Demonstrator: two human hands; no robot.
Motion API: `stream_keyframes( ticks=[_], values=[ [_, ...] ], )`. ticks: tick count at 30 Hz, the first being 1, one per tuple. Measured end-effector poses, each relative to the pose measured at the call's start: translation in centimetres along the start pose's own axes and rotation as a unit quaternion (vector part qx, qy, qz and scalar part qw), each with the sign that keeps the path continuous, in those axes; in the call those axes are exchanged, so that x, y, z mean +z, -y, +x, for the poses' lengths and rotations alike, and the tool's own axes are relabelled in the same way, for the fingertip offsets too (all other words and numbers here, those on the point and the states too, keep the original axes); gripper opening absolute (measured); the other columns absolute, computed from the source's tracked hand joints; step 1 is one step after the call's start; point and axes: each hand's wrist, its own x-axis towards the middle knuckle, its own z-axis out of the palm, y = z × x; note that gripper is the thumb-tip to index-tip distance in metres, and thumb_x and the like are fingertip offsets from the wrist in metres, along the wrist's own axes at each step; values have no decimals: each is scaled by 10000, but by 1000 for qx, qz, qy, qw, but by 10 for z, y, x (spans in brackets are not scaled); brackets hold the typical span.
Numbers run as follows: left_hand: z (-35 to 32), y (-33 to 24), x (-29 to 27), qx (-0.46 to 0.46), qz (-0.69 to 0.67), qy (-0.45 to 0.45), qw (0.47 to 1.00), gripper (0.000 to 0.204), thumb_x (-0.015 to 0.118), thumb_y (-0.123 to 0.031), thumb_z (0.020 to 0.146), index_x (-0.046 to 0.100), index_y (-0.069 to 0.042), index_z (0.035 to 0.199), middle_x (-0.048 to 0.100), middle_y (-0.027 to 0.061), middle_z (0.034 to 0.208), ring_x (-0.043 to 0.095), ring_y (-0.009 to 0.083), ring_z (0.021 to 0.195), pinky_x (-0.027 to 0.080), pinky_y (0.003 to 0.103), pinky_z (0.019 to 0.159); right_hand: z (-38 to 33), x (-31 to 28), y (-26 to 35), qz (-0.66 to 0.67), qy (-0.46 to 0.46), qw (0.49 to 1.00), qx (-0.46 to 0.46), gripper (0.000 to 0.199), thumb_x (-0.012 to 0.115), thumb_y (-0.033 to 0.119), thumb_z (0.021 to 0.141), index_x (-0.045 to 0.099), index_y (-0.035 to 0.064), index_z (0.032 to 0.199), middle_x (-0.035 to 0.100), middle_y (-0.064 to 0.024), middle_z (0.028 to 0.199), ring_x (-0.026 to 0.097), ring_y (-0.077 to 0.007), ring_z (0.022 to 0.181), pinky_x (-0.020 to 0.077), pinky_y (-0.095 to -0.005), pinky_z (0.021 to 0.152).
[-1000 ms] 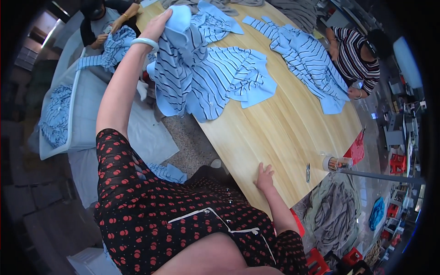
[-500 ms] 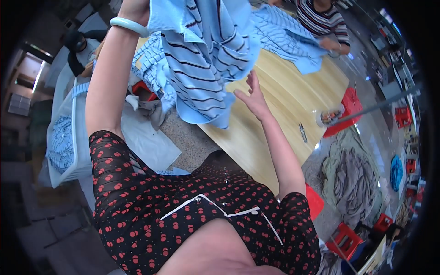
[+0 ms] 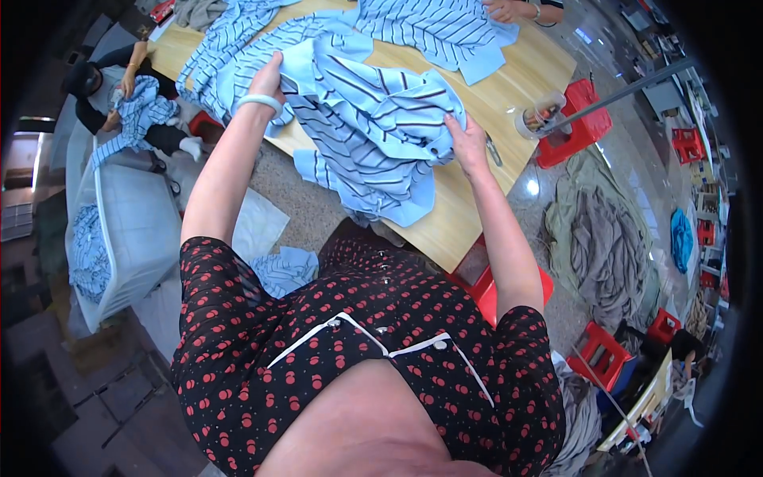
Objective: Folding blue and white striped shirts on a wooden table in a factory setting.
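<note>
A light-blue knit shirt (image 3: 373, 135) with dark stripes is stretched between my hands over the near edge of the wooden table. My left hand (image 3: 268, 77), with a pale bangle at the wrist, grips its upper left part. At its right side my right hand (image 3: 469, 145) has the thumb on top of the cloth and the other fingers partly hidden. The lower part of the shirt hangs in loose folds past the table edge. Just right of my right hand lies a pair of thread snips (image 3: 494, 151), partly covered by the hand.
More striped blue garments (image 3: 238, 60) lie across the table (image 3: 548, 60). A clear tub of small tools (image 3: 544, 117) rests by a red stool (image 3: 576, 123). Seated at left, a person (image 3: 111, 95) handles blue cloth near a white bin (image 3: 139, 230). Grey fabric (image 3: 608, 238) is heaped at right.
My left hand has come down with the shirt, from raised high to above the table. My right hand, open and apart from it before, now holds its right side.
</note>
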Motion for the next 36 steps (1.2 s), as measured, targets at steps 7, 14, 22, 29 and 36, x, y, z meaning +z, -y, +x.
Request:
stream_keyframes(
  ticks=[7,14,22,29,36],
  values=[
    [-31,-3,-11,96,-62,138,984,386,426,-299,850,431,13,1077,511,111,1048,514,204,911,392,302,827,9,-13,28,-54,-57,994,-80,228,526,164,802,543,8,968,567,-7,822,494,-63,710,402,-219,639],
    [13,52,-98,307,540,-66,781,303,368,-267,843,529,-28,937,560,190,857,529,331,800,409,361,708,24,12,28,-364,-107,856,-351,292,469,-2,716,546,67,990,546,-127,897,516,-255,812,403,-317,718],
    [12,152,-99,156,473,47,866,299,465,-301,784,582,-27,805,584,135,717,570,260,637,439,348,575,5,52,-70,-437,119,865,-217,397,465,-40,616,551,96,980,538,-119,924,494,-279,872,381,-353,779],
    [8,148,1,-328,241,68,911,567,519,-522,712,474,-9,948,502,87,696,519,197,555,437,305,493,13,66,-39,-417,130,877,-200,419,433,-70,599,539,67,981,547,-123,923,501,-274,867,383,-344,776],
    [77,95,-2,-188,145,157,959,262,479,-244,806,508,15,837,573,111,681,561,175,522,466,276,468,33,85,-16,-421,70,863,-270,338,471,-37,655,536,53,975,543,-135,892,500,-289,843,389,-347,768]
  ],
)
